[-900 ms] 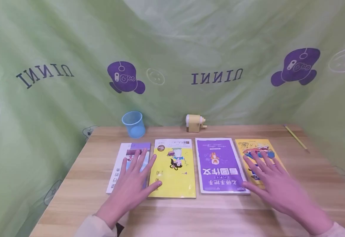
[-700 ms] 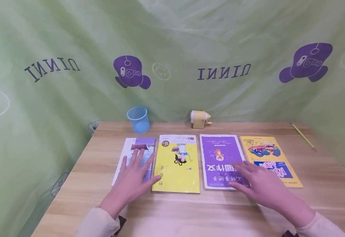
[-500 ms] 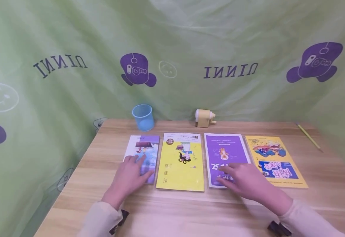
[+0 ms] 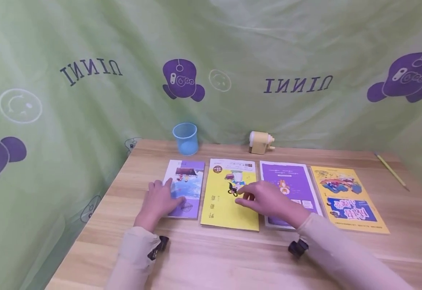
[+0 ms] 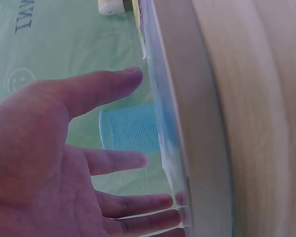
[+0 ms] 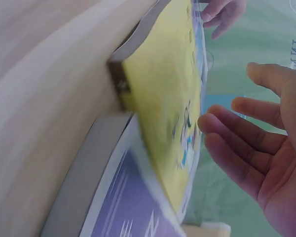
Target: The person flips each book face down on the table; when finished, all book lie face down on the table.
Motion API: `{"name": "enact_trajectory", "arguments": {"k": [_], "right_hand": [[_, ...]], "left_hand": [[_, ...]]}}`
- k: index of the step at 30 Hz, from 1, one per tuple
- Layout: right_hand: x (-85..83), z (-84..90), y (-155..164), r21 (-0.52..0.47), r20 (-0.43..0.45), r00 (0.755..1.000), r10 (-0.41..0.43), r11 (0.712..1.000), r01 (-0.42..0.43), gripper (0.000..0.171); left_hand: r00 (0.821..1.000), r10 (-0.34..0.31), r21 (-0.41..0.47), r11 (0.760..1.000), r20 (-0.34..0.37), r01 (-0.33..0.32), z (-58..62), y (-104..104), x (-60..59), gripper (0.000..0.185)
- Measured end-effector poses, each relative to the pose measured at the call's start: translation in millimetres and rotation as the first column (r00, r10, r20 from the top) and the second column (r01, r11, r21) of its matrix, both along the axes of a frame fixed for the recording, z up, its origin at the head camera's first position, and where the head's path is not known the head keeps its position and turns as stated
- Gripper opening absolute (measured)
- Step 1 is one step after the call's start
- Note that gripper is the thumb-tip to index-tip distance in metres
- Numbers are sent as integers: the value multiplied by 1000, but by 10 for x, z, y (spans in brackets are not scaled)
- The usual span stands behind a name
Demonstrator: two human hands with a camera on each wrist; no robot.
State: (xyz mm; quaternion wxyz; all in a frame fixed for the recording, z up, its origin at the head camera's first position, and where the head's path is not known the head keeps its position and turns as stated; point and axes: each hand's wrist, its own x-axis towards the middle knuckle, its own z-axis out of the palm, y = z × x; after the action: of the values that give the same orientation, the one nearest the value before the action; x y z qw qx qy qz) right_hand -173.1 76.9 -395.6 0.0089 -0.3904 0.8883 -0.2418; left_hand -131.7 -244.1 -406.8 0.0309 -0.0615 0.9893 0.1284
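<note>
Four-sided and flat, a purple-and-white book [image 4: 189,187] lies leftmost in a row on the table. My left hand [image 4: 157,202] is at its left edge, thumb over the cover. In the left wrist view the fingers [image 5: 133,203] are extended, lower fingertips right at the book's edge. My right hand [image 4: 269,199] hovers over the yellow book [image 4: 229,213], fingers loosely bent and holding nothing. In the right wrist view its fingers [image 6: 237,138] overlap the yellow cover's edge. The right forearm passes over part of the purple book [image 4: 296,177].
An orange-yellow book [image 4: 345,193] lies at the row's right end. Behind the row stand a blue mesh cup [image 4: 187,141] and a cream pencil sharpener [image 4: 259,143] with a crank. A pencil [image 4: 392,172] lies far right. Green printed fabric [image 4: 232,112] hangs behind the table.
My right hand has moved left from the orange-yellow book, across the purple one, to above the yellow book. The left hand has shifted toward the leftmost book's left edge. The head view has turned left.
</note>
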Motion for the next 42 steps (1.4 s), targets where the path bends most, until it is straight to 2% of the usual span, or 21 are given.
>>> {"name": "enact_trajectory", "arguments": {"k": [6,10,13,18,25,29,33,37,40,42], "right_hand": [[-113,-20,-273,-59,146,989,-3,998,12,29],[-178,-78,-437,-118,254,967,10,993,21,29],[-214,-120,-556,-142,299,954,4,989,40,32],[-248,-155,-769,-161,373,926,-50,980,118,45],[-248,-239,-1011,-229,501,858,-116,938,260,54],[-229,-265,-1099,-252,528,838,-136,918,307,57],[-209,-282,-1176,-244,545,823,-158,909,336,60],[-178,-305,-1257,-202,496,845,-201,920,337,62],[-139,-321,-1320,-159,404,878,-256,926,343,64],[-104,-320,-1372,-135,345,892,-292,925,355,63]], "left_hand": [[1000,8,48,999,11,-9,55,-92,-54,86],[1000,12,59,998,26,-13,55,-166,-93,85],[999,14,79,997,29,-17,41,-226,-119,85],[1000,4,137,990,20,-7,13,-353,-159,83],[998,6,253,967,62,-21,4,-476,-136,79],[996,23,293,955,81,-46,13,-515,-116,80],[996,8,335,941,87,-37,-5,-561,-101,79],[996,-23,372,928,83,-10,-43,-617,-95,78],[996,-39,386,923,75,7,-63,-639,-103,77],[996,-46,389,921,71,15,-68,-650,-109,77]]}}
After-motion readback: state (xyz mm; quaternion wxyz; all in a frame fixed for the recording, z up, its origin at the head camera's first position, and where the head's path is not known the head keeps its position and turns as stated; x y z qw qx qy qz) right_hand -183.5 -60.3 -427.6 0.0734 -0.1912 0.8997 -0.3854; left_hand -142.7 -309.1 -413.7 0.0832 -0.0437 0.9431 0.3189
